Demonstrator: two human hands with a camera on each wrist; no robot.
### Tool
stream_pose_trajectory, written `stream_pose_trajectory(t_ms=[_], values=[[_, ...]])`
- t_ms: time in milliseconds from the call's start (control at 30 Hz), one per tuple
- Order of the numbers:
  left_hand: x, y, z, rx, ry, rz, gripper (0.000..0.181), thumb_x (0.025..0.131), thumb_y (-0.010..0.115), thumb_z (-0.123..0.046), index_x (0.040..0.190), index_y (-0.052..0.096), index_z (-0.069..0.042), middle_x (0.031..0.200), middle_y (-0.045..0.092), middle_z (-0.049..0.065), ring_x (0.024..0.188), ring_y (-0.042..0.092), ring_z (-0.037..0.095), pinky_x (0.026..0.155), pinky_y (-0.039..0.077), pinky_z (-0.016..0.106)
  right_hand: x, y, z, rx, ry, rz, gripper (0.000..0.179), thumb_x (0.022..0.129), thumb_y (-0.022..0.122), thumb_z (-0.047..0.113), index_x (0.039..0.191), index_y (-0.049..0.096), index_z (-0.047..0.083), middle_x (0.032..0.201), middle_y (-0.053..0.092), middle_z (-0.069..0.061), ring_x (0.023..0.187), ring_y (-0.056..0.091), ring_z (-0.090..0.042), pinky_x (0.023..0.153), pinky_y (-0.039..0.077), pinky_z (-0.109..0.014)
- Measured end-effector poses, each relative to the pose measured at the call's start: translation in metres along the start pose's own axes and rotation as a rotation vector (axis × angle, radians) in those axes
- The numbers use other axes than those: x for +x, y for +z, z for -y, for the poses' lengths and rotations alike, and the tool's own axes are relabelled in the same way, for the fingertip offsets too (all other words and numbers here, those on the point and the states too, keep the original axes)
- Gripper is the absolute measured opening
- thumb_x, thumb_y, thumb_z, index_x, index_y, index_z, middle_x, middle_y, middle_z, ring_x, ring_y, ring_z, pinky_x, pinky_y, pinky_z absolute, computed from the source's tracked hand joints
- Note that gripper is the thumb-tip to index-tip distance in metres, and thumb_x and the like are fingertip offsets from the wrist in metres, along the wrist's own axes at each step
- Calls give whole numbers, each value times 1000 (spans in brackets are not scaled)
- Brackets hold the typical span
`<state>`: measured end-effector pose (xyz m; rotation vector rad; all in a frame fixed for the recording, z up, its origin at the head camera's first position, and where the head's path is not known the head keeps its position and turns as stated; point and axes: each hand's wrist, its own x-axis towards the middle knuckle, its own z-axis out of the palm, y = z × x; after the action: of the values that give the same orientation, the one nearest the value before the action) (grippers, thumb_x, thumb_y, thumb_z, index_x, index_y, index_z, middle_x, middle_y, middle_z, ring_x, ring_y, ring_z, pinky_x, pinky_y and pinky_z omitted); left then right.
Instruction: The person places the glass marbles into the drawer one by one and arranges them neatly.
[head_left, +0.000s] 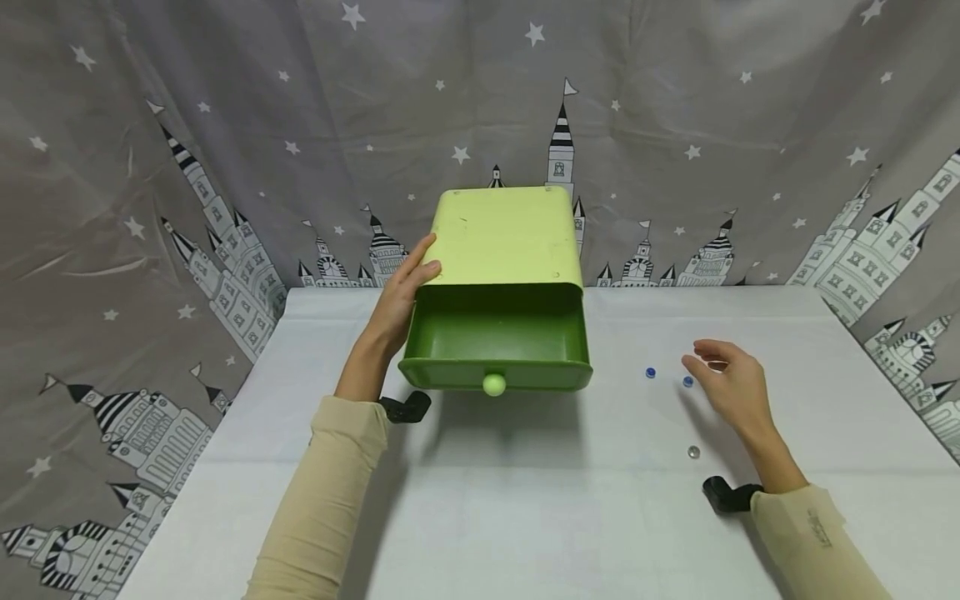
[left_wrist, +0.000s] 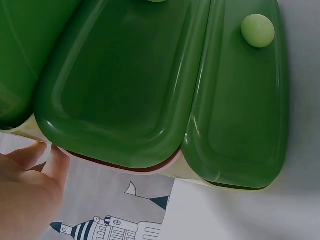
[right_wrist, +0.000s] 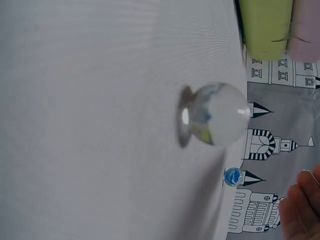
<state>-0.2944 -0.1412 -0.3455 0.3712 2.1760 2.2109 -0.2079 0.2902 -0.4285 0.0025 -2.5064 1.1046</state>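
Observation:
A small drawer cabinet [head_left: 502, 233] with a pale yellow-green top stands at the back, its green top drawer [head_left: 495, 336] pulled out and bare inside. My left hand [head_left: 397, 304] rests against the cabinet's left side, thumb and fingers at the upper edge. Below the pulled-out drawer, the left wrist view shows two closed green drawers, the lowest with a round knob [left_wrist: 257, 31]. My right hand [head_left: 731, 387] hovers over the table, fingers loosely bent with nothing visible between them. Near its fingertips are two blue marbles [head_left: 650, 372]; a clear marble [head_left: 693, 452] lies closer to me.
A white cloth [head_left: 480, 517] covers the table. Behind it hangs a grey curtain [head_left: 480, 100] printed with castles and stars. Black wrist cameras [head_left: 727, 495] sit on both wrists.

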Motion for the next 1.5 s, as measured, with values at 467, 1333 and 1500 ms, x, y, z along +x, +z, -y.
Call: stream_pose_trajectory(t_ms=[467,1333,1500], values=[[-1,0,-1,12,7,-10,60,100,52,-29,157,31,-25,163,15,-3,146,18,16,116,21,41,3,4,-8,-70,73,126,40,94,66,11,123,58,-16,117,59,-34,106,56,-48,90,46,-56],[0,0,1,-8,9,-7,61,101,52,-28,157,30,-25,163,15,-4,146,18,14,115,23,40,-5,12,-34,-150,92,206,31,91,64,6,113,63,-16,110,58,-32,97,57,-44,79,48,-53],[0,-1,2,-16,7,-5,61,101,52,-27,158,29,-24,163,14,-4,146,18,14,115,23,40,-6,14,-36,-155,56,184,27,89,64,3,109,65,-17,109,57,-31,94,58,-44,78,48,-54]])
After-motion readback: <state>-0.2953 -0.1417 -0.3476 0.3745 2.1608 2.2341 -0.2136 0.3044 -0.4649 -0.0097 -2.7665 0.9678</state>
